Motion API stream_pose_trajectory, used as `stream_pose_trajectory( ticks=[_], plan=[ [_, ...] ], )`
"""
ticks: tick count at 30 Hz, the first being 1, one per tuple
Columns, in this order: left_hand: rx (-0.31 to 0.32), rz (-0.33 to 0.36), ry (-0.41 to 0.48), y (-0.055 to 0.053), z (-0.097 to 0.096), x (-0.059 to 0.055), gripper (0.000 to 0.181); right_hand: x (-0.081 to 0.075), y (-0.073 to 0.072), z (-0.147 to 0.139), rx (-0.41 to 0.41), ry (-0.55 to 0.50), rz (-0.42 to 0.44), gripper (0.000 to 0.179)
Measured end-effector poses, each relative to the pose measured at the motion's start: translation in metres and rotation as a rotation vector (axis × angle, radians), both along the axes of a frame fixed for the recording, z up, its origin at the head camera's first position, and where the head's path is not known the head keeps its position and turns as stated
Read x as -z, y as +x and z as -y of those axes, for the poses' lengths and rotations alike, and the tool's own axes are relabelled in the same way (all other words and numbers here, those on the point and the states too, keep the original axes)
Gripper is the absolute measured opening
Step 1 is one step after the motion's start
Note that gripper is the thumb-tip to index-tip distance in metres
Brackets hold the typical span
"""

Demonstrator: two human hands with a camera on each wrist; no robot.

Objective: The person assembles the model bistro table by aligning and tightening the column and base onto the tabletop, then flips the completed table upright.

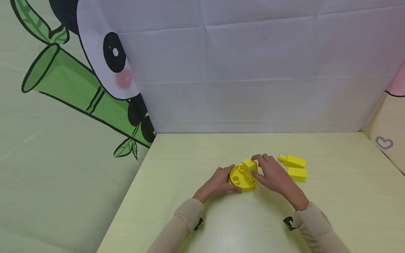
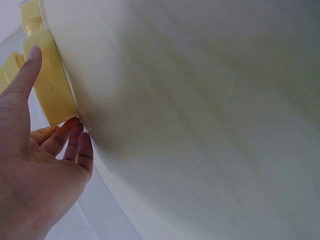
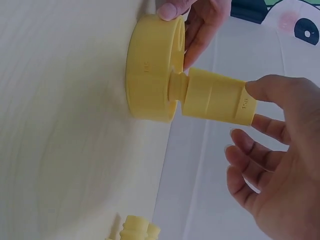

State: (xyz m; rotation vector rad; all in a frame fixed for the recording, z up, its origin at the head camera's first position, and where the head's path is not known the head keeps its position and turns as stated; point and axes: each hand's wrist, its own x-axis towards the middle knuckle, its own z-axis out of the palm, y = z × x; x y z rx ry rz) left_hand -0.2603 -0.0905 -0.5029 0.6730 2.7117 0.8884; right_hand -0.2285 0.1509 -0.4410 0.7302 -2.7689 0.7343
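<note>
A round yellow base (image 1: 243, 184) with raised rims and round sockets lies on the table. My left hand (image 1: 218, 181) grips it from the left, thumb at the near side and fingers at the far side. In the right wrist view, a tapered yellow block (image 3: 212, 95) stands over the base, its narrow round peg at one of the sockets. The peg's end is hidden by the base wall. My right hand (image 1: 274, 174) pinches the top of that block between thumb and index finger; the other fingers curl loosely beside it.
Two loose yellow blocks lie right of my right hand: one with a round peg (image 1: 294, 161) pointing left, and a plainer-looking one (image 1: 296, 174) in front of it. A white cloth (image 1: 253, 105) hangs behind the table (image 1: 177, 158), and a panda-print cloth stands at the left.
</note>
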Motion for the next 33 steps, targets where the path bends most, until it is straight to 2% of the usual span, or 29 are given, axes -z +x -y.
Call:
stream_pose_trajectory(
  ticks=[7,10,15,19,22,25,28,30,33],
  plan=[
    [0.005,-0.001,0.002,0.000,-0.001,0.001,0.101,0.002,-0.003,-0.003,-0.012,0.011,0.052,0.060],
    [0.001,0.010,0.000,0.000,-0.001,0.001,0.102,0.004,-0.003,-0.003,0.003,0.010,0.059,0.055],
    [-0.007,0.017,-0.002,0.001,-0.001,0.001,0.102,0.004,-0.005,-0.002,0.086,0.018,0.014,0.055],
    [-0.011,0.017,-0.009,0.001,-0.001,0.000,0.102,0.004,-0.005,-0.003,0.066,0.017,0.015,0.057],
    [-0.015,0.020,-0.005,0.001,-0.001,-0.001,0.103,0.005,-0.004,-0.002,0.057,0.025,0.020,0.051],
    [-0.011,0.017,-0.004,0.001,-0.002,0.000,0.103,0.005,-0.002,-0.002,0.106,0.044,0.012,0.045],
    [-0.007,0.016,-0.002,0.001,-0.001,0.000,0.103,0.003,0.001,-0.001,0.162,0.048,0.008,0.047],
    [-0.008,0.015,0.005,0.002,-0.001,0.000,0.103,0.001,0.003,-0.002,0.165,0.041,0.011,0.050],
    [-0.009,0.015,0.010,0.002,0.000,-0.001,0.103,-0.002,0.005,-0.002,0.127,0.033,0.026,0.053]
  ],
)
